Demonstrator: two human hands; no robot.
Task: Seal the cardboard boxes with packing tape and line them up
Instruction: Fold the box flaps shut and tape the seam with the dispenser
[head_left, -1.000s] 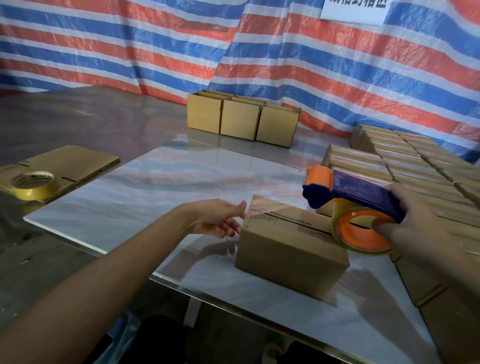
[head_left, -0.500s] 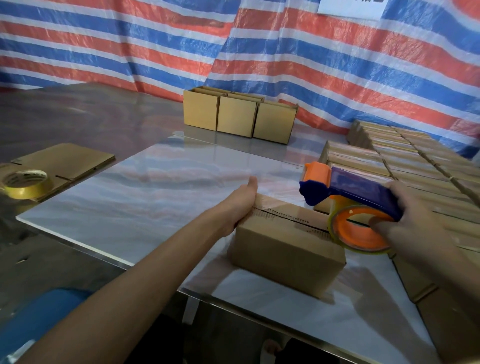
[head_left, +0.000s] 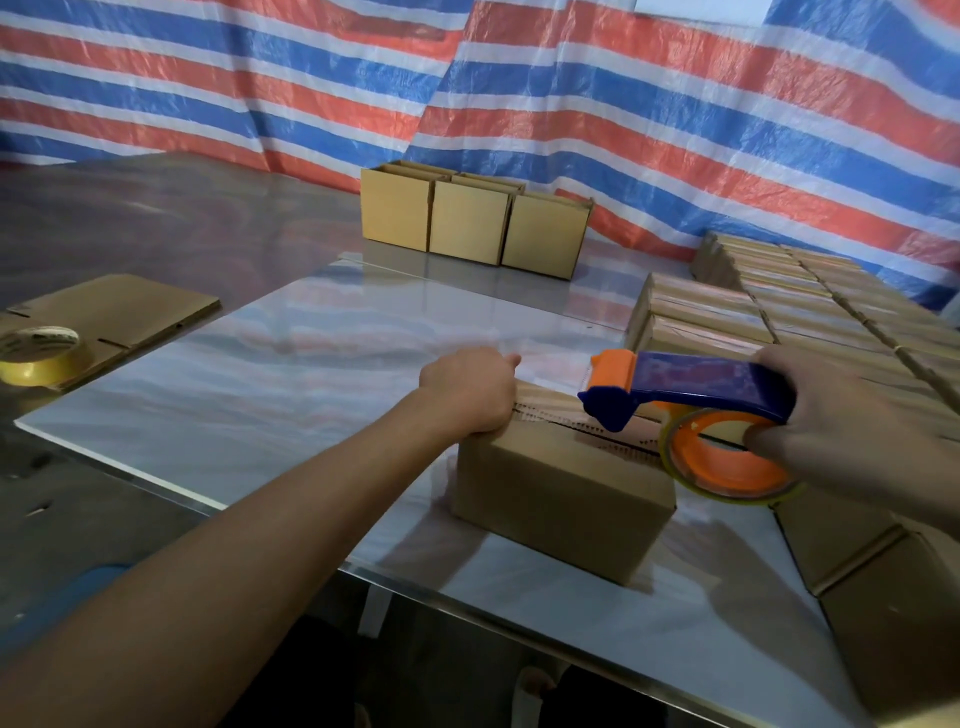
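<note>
A small cardboard box (head_left: 561, 499) lies on the glossy white table (head_left: 270, 384) in front of me, its top seam showing. My left hand (head_left: 470, 387) presses flat on the box's left end, holding it down. My right hand (head_left: 852, 426) grips a blue and orange tape dispenser (head_left: 691, 395) with a roll of clear tape, held just over the right part of the box's top, its orange nose pointing left along the seam. Three boxes (head_left: 472, 221) stand side by side at the table's far edge.
Rows of many more cardboard boxes (head_left: 789, 322) fill the right side. At the left, flattened cardboard (head_left: 119, 306) lies with a yellow tape roll (head_left: 39, 353) on it. A striped red, white and blue tarp (head_left: 519, 93) hangs behind.
My left hand has gone from beside the box to pressing on its left end. The dispenser has come lower and closer over the box top.
</note>
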